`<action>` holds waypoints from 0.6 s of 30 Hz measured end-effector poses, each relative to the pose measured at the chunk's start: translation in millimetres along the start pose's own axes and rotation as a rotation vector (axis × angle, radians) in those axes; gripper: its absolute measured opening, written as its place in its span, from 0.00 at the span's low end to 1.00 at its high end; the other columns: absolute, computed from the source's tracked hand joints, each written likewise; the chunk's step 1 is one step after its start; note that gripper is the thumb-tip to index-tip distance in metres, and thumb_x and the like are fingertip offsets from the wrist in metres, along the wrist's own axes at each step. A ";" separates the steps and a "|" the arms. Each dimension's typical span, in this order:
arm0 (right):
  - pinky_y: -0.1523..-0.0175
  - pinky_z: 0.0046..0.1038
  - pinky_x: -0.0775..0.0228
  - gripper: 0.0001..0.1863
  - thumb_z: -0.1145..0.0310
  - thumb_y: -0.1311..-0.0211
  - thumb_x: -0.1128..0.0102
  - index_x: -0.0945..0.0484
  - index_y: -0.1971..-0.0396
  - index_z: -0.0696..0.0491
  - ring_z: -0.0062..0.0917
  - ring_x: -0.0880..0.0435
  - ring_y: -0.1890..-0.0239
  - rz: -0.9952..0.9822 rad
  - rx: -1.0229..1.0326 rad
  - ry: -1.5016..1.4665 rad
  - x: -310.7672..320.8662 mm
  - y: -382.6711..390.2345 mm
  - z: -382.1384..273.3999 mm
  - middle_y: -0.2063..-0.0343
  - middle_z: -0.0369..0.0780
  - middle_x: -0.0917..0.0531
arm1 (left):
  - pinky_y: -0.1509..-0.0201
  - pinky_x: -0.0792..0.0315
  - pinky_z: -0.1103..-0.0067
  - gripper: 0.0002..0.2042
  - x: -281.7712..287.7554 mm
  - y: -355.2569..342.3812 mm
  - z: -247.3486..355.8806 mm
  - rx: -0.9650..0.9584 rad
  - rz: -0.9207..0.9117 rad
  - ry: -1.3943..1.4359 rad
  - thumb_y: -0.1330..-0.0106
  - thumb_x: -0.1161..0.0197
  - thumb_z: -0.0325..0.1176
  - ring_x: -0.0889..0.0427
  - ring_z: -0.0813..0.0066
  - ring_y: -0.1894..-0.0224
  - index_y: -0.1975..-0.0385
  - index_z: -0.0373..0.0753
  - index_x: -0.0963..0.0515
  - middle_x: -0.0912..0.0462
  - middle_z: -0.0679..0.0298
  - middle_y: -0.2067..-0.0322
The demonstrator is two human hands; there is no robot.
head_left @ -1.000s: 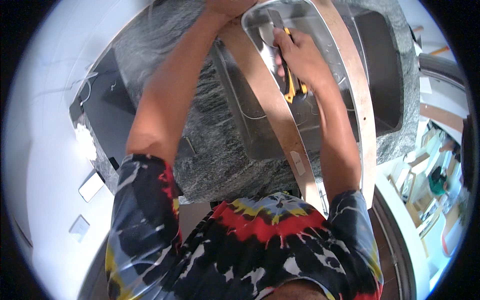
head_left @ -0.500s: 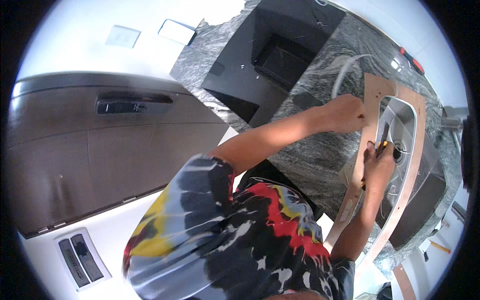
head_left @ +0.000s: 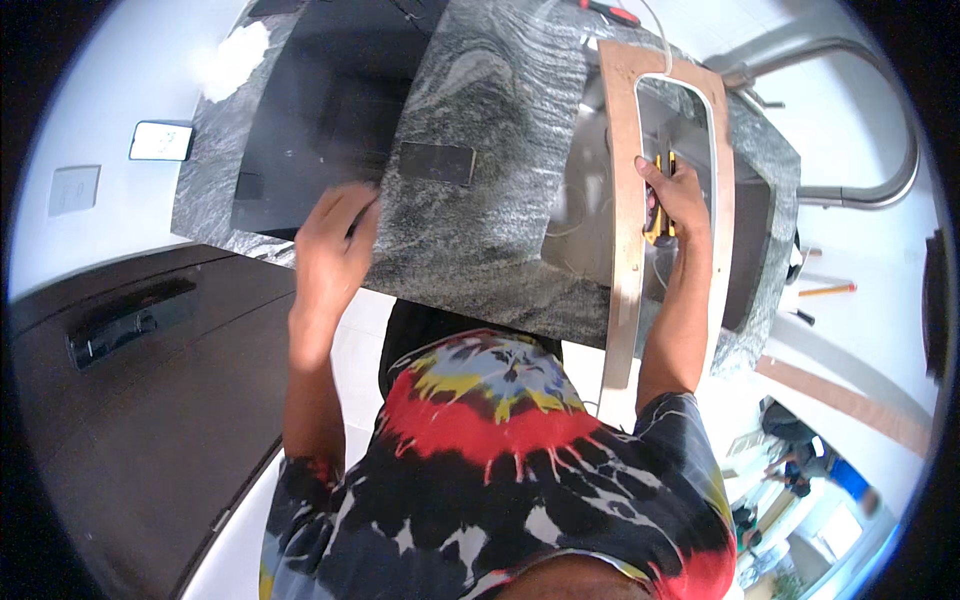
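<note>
My right hand (head_left: 682,200) is closed round a yellow-and-black tool that looks like a utility knife (head_left: 655,236). It is over the opening of a long wooden frame (head_left: 622,130), whose oblong cut-out has a white inner edge. Beneath the frame a sink (head_left: 582,205) shows, with thin pale wire or tubing near it. My left hand (head_left: 335,240) is beside the near edge of a glossy black panel (head_left: 310,130) on the counter. Its fingers are curled and blurred by motion, with something dark between them that I cannot make out.
Grey veined stone forms the counter (head_left: 500,240); a dark flat rectangle (head_left: 437,163) lies on it. A red-and-black handled tool (head_left: 612,13) is at the back, a phone (head_left: 160,141) at far left. A curved metal tap (head_left: 890,185) stands right. People (head_left: 805,465) appear far off.
My left hand has moved left, from the wooden frame to the black panel. The right hand keeps the tool inside the frame's opening. The whole view has turned.
</note>
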State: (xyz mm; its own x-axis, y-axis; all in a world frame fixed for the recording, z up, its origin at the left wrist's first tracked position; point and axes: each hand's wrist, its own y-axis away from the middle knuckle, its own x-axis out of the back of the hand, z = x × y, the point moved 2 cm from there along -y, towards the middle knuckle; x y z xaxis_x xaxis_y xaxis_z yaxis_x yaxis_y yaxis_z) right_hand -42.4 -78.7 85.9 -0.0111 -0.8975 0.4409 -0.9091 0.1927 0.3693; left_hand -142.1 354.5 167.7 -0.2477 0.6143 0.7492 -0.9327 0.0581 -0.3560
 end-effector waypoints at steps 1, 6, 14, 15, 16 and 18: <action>0.76 0.24 0.32 0.20 0.56 0.36 0.26 0.22 0.67 0.59 0.16 0.25 0.81 -0.047 0.000 0.046 -2.4 -8.7 -2.9 0.80 0.34 0.22 | 0.51 0.19 0.69 0.08 12.6 25.7 -18.0 0.096 -0.008 -0.088 0.33 0.33 0.26 0.12 0.54 0.56 0.58 0.30 0.16 0.13 0.51 0.58; 0.50 0.32 0.24 0.30 0.58 0.31 0.35 0.25 0.42 0.69 0.30 0.17 0.55 -0.078 0.003 0.134 -18.6 -17.9 25.5 0.53 0.50 0.16 | 0.53 0.17 0.68 0.11 99.1 121.3 -55.4 0.741 0.179 -0.220 0.29 0.35 0.33 0.13 0.56 0.53 0.56 0.30 0.15 0.13 0.49 0.54; 0.67 0.34 0.27 0.30 0.46 0.34 0.32 0.20 0.61 0.65 0.28 0.17 0.72 0.201 0.264 0.576 3.8 -42.3 65.7 0.72 0.45 0.16 | 0.46 0.26 0.60 0.10 304.5 135.2 -165.0 0.305 0.788 -0.950 0.32 0.34 0.36 0.17 0.52 0.53 0.60 0.35 0.14 0.13 0.52 0.59; 0.67 0.35 0.27 0.30 0.46 0.34 0.32 0.20 0.61 0.65 0.29 0.16 0.72 0.246 0.280 0.634 1.5 -42.0 65.0 0.73 0.47 0.16 | 0.45 0.27 0.59 0.11 334.5 128.8 -185.7 0.232 0.798 -1.055 0.32 0.33 0.37 0.17 0.53 0.52 0.58 0.36 0.15 0.13 0.52 0.59; 0.62 0.41 0.25 0.34 0.45 0.34 0.33 0.21 0.57 0.68 0.39 0.14 0.69 0.186 0.144 0.650 5.1 -43.7 64.9 0.69 0.53 0.15 | 0.45 0.27 0.59 0.12 359.8 119.7 -201.5 0.180 0.844 -1.226 0.32 0.34 0.39 0.17 0.53 0.51 0.57 0.38 0.15 0.13 0.53 0.58; 0.59 0.42 0.24 0.35 0.45 0.34 0.33 0.21 0.55 0.69 0.41 0.14 0.67 0.176 0.194 0.652 7.8 -41.1 58.3 0.68 0.54 0.14 | 0.47 0.25 0.59 0.17 394.1 106.5 -235.5 0.234 0.911 -1.432 0.31 0.36 0.47 0.16 0.51 0.54 0.58 0.39 0.13 0.13 0.50 0.60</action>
State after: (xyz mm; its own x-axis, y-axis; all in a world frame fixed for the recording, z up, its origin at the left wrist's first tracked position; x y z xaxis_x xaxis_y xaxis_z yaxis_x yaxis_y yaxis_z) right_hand -29.4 -116.8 26.5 0.0322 -0.4268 0.9038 -0.9754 0.1839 0.1216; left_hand -277.3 788.1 293.4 -0.5781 -0.7675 0.2770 -0.3513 -0.0723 -0.9335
